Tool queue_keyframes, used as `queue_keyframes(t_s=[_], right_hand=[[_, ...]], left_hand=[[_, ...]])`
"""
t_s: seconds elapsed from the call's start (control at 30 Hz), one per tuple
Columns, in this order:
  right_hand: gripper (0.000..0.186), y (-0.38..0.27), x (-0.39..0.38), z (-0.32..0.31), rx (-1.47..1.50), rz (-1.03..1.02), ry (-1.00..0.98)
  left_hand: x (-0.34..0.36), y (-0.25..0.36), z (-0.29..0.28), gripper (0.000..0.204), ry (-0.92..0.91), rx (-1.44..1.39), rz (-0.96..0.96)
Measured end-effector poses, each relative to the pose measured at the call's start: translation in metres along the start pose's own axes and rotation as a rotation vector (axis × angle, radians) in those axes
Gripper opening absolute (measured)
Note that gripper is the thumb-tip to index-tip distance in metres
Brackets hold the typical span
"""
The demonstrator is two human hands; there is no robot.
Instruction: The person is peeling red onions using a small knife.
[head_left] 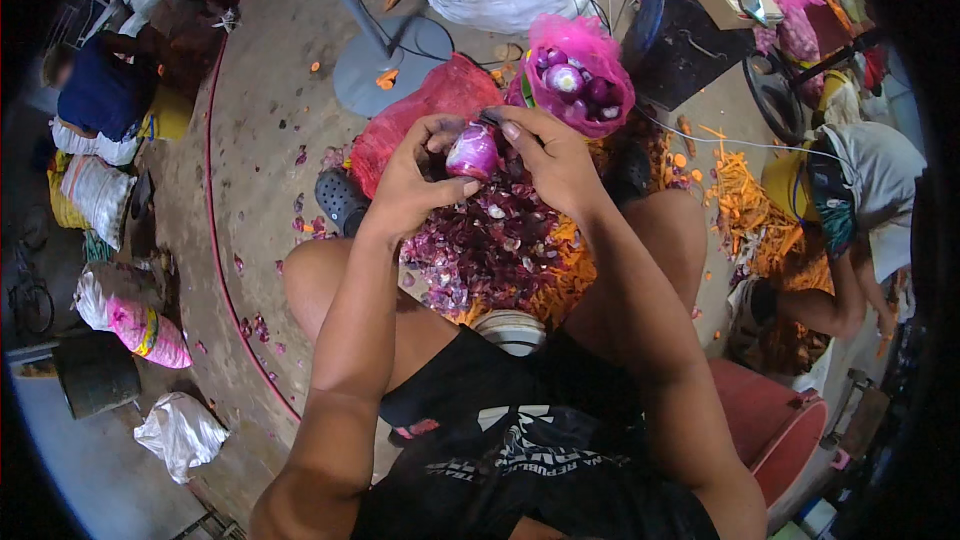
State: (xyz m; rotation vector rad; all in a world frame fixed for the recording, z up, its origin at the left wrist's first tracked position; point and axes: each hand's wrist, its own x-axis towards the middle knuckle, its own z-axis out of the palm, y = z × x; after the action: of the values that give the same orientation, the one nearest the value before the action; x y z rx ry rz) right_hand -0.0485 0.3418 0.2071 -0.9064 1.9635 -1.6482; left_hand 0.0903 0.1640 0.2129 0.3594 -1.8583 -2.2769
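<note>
A purple onion, partly peeled with pale streaks on its side, is held up in front of me. The fingers and thumb of my left hand wrap round it from the left. At the onion's upper right, my right hand is closed in a pinch, with a small dark thing at its fingertips that I cannot make out. Below both hands, between my legs, lies a heap of onion skins. Just beyond them a pink plastic bag holds several peeled onions.
A red mesh sack lies ahead, beside a round grey stand base. Orange carrot peelings cover the floor at right, near a bent-over person. Another person is at far left. A red hose runs along the floor.
</note>
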Motion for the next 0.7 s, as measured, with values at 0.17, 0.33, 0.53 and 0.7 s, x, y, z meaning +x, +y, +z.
queue_keyframes(t_s=[0.17,0.33,0.53,0.7], right_hand=[[0.03,0.004,0.001,-0.003,0.004,0.093,0.007],[0.042,-0.008,-0.007,-0.015,-0.191,-0.197,-0.042],[0.041,-0.023,-0.017,-0.015,-0.428,-0.313,-0.126],[0.038,-0.024,-0.018,-0.016,-0.504,-0.372,-0.143]], left_hand=[[-0.002,0.003,-0.004,0.087,-0.035,0.032,0.0],[-0.002,0.011,0.0,0.075,0.011,-0.011,0.019],[0.0,0.007,0.004,0.075,0.072,0.079,-0.061],[0.004,0.002,0.001,0.076,0.081,0.121,0.003]])
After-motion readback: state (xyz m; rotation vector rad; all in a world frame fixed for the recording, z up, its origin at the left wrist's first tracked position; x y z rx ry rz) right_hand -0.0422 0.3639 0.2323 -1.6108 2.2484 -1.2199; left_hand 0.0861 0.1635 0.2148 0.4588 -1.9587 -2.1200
